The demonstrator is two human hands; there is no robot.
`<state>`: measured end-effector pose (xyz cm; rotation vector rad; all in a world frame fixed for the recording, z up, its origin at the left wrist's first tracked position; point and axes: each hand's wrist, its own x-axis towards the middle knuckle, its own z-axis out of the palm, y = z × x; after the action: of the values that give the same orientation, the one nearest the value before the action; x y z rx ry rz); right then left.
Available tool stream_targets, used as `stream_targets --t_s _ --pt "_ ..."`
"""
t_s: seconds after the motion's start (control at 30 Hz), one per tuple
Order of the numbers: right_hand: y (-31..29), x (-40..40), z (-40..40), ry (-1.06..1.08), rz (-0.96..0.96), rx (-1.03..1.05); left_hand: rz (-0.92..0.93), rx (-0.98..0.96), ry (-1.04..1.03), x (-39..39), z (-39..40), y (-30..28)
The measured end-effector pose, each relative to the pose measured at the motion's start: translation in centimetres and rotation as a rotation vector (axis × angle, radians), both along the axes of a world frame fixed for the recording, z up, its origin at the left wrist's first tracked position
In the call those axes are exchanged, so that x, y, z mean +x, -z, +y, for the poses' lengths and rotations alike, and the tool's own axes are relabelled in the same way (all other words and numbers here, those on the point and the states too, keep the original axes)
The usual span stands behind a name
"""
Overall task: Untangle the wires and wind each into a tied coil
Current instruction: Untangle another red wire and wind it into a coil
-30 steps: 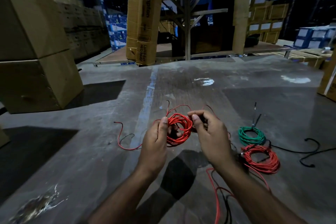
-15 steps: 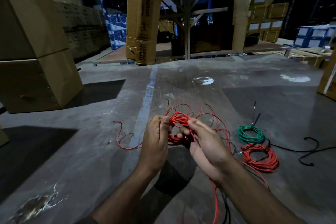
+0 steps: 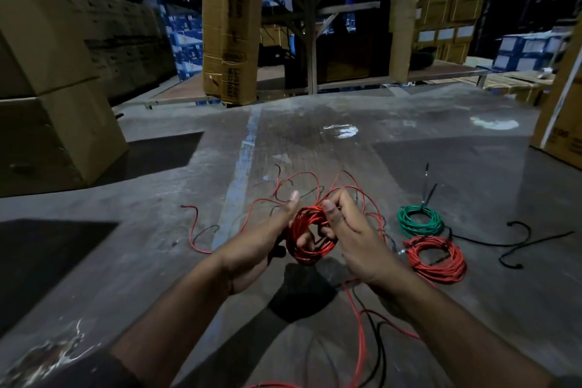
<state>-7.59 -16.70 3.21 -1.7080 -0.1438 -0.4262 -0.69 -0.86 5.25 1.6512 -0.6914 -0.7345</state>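
Between my hands, above the grey floor, hangs a red wire coil (image 3: 310, 238). My left hand (image 3: 261, 242) holds the coil's left side with fingers through it and the thumb raised. My right hand (image 3: 349, 236) grips its right side, thumb on the top strands. Loose red loops (image 3: 302, 181) arch up behind the hands. More red wire (image 3: 360, 327) and a black wire (image 3: 381, 346) trail down toward me. A red tail (image 3: 193, 230) lies on the floor to the left.
A tied green coil (image 3: 420, 221) and a tied red coil (image 3: 436, 258) lie on the floor at right, with a loose black wire (image 3: 516, 241) beyond. Cardboard boxes (image 3: 47, 88) stand at left, another box (image 3: 560, 123) at right, shelving behind.
My right hand has shifted onto the coil's right side and my left thumb has lifted. The coil turned more upright and the loose red loops rose behind the hands.
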Motion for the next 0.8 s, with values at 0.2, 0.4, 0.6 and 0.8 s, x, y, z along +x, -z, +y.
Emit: stream_targets --t_s 0.2,0.4,0.6,0.8 --pt "0.1 -0.6 -1.5 0.2 -0.138 -0.158 0.17 -0.175 -0.023 -1.2 -1.7 -0.1" --pt "0.0 -1.8 -2.4 0.198 -0.157 -0.157 0.33 -0.146 0.07 -2.0 -2.9 -0.9" --pt "1.1 -2.5 -3.5 0.394 -0.224 -0.351 0.22 -0.183 0.031 -3.8 -4.5 -1.3" --pt "0.7 -3.2 -2.7 0.354 -0.221 0.126 -0.756 -0.124 -0.107 -4.2 -6.6 0.0"
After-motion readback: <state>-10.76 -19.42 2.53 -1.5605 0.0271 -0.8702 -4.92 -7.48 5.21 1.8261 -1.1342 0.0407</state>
